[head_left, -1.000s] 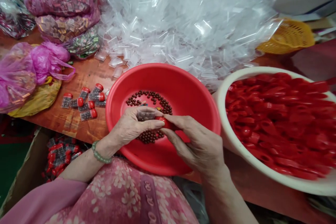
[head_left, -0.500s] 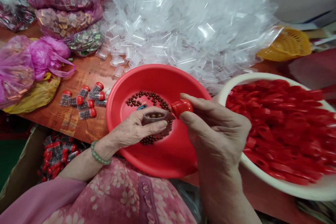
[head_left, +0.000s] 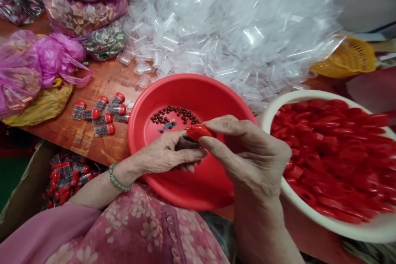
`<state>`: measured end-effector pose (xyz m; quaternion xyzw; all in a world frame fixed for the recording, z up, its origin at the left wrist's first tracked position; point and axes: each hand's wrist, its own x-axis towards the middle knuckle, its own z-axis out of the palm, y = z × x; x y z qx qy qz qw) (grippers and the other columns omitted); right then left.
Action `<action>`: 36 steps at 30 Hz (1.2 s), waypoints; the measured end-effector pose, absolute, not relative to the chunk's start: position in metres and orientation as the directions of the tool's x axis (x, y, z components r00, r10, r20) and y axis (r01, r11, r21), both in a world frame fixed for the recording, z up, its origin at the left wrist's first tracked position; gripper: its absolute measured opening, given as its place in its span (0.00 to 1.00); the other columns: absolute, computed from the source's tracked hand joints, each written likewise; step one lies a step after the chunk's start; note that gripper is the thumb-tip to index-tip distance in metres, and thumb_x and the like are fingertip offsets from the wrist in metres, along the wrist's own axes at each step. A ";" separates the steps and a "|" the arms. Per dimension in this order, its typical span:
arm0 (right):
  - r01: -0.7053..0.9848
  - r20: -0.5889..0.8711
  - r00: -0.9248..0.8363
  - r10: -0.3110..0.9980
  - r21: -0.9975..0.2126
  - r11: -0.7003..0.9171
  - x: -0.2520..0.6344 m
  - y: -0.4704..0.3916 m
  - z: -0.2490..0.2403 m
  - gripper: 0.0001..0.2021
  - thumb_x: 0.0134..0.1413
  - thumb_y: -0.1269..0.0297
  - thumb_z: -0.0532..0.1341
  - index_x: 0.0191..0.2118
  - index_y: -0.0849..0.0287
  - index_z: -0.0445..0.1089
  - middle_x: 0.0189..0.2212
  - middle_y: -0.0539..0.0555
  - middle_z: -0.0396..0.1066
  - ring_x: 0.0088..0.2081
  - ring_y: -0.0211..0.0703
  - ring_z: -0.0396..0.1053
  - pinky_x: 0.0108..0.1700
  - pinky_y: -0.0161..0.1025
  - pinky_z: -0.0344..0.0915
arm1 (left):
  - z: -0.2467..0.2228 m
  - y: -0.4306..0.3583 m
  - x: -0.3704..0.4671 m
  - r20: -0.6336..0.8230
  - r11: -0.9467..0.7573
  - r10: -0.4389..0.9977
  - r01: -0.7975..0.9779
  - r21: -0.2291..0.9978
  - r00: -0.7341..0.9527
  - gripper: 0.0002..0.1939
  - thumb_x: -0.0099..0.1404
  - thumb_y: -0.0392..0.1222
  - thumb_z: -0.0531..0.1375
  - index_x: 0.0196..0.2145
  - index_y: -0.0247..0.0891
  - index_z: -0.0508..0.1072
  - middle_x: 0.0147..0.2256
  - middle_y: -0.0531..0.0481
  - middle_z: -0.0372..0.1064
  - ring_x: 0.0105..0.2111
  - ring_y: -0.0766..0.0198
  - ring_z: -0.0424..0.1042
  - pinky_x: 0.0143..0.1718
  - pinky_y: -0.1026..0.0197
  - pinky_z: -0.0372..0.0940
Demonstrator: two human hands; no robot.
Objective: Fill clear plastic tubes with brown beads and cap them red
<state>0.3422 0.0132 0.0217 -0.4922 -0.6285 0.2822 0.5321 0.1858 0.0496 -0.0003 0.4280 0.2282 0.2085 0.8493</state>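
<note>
Over a red basin (head_left: 198, 198), my left hand (head_left: 168, 152) is closed around a small clear plastic bottle (head_left: 185, 142); most of it is hidden by the fingers. Between the thumb and fingers of my right hand (head_left: 253, 152) is a red cap (head_left: 200, 131), held at the bottle's mouth. Whether the cap is seated cannot be made out. Dark brown beads (head_left: 176, 111) lie in the basin beyond my left hand, along with a small blue item (head_left: 169, 125).
A white tub (head_left: 266, 119) of red caps (head_left: 337, 152) stands at right. Clear empty bottles (head_left: 216, 29) are heaped behind the basin. Several filled, red-capped bottles (head_left: 104, 130) lie at left, with more in a box (head_left: 21, 189) below. Pink bags (head_left: 58, 55) and a yellow basket (head_left: 349, 57) sit farther back.
My right hand has moved left and brought the red cap onto the bottle's mouth, covering the beads seen inside before. My left hand has tilted the bottle slightly.
</note>
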 end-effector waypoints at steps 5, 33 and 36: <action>0.342 0.321 0.013 0.947 -0.892 0.297 0.345 0.009 0.021 0.13 0.54 0.72 0.68 0.42 0.46 0.77 0.32 0.48 0.77 0.35 0.42 0.74 0.38 0.41 0.71 | 0.001 0.050 0.186 -0.174 0.499 0.539 -0.146 0.854 0.824 0.24 0.58 0.61 0.66 0.29 0.34 0.68 0.25 0.55 0.63 0.21 0.75 0.64 0.26 0.67 0.61; 0.841 0.484 -0.351 0.802 -0.214 0.497 0.338 0.008 0.004 0.29 0.56 0.56 0.60 0.59 0.64 0.57 0.39 0.63 0.72 0.40 0.53 0.72 0.40 0.48 0.71 | -0.011 0.051 0.187 -0.242 0.698 0.455 -0.175 0.694 0.857 0.24 0.56 0.58 0.68 0.22 0.33 0.68 0.22 0.54 0.63 0.23 0.72 0.60 0.29 0.65 0.56; 0.836 0.508 -0.329 0.796 -0.236 0.496 0.337 0.009 0.002 0.29 0.54 0.57 0.61 0.59 0.64 0.58 0.40 0.63 0.72 0.41 0.53 0.73 0.40 0.47 0.71 | -0.011 0.052 0.188 -0.220 0.683 0.468 -0.192 0.704 0.856 0.25 0.56 0.58 0.67 0.21 0.33 0.67 0.22 0.54 0.62 0.23 0.72 0.60 0.28 0.64 0.55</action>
